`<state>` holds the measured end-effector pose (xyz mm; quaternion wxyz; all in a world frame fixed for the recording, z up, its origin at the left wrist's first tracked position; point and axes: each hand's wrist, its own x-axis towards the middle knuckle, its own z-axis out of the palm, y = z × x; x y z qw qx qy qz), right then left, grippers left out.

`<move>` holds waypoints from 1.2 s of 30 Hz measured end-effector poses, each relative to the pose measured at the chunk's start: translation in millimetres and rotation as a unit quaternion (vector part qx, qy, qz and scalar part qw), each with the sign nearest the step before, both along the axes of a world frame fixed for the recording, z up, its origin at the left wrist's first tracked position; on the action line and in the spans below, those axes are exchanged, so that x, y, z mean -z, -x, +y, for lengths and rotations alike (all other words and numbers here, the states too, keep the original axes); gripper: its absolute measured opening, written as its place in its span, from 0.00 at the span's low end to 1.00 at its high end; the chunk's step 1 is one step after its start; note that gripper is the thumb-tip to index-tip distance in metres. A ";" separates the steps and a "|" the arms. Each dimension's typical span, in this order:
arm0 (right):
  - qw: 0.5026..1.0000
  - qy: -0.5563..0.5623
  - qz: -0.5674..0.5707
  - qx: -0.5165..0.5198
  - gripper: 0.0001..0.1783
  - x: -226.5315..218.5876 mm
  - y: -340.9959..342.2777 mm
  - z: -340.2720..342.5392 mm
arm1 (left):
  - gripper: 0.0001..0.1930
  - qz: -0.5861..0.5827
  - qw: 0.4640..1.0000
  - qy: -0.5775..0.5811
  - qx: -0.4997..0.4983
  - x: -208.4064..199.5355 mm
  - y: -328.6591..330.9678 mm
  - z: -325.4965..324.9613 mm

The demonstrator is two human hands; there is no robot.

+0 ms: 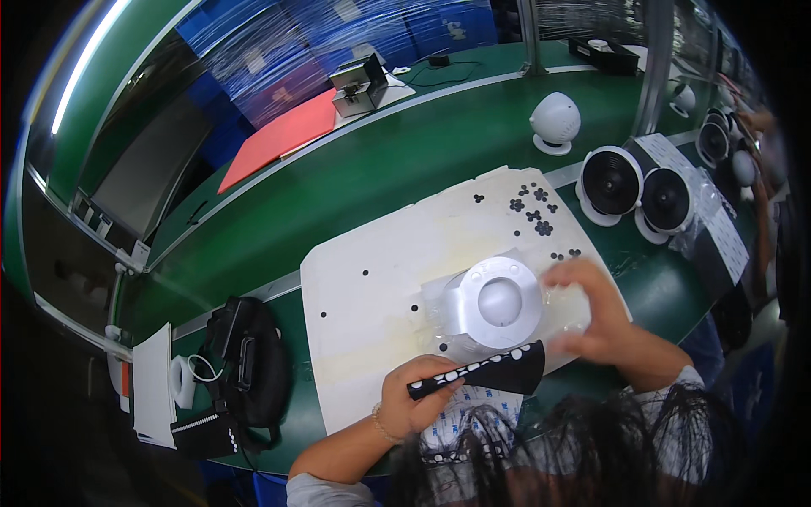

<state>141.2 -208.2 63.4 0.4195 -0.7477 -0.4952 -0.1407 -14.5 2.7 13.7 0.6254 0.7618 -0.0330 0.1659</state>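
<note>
My left hand (414,397) grips the end of a black sheet with white round spots (524,368), pinched between thumb and fingers. Close to its far end lies a white round fan base (457,308) with a ring-shaped rim around a domed centre, resting on clear plastic wrap. To the right of that part hovers my right hand (596,314), its fingers curved and apart, slightly blurred, with nothing visible in it. Small black round pads (544,228) are scattered at the far right of the white board (363,363), and a few more lie on its left half.
White fans with black grilles (612,182) stand at the right, beside a white patterned box (714,220). A white rounded device (556,121) is farther back. At the left are a black bag (253,372) and papers (154,384). A red sheet (283,139) lies beyond the rail.
</note>
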 end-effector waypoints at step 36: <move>0.984 -0.039 0.094 -0.149 0.21 14.5 25.2 3.4 | 0.07 -0.017 0.999 0.027 -0.036 -3.2 -0.9 -5.0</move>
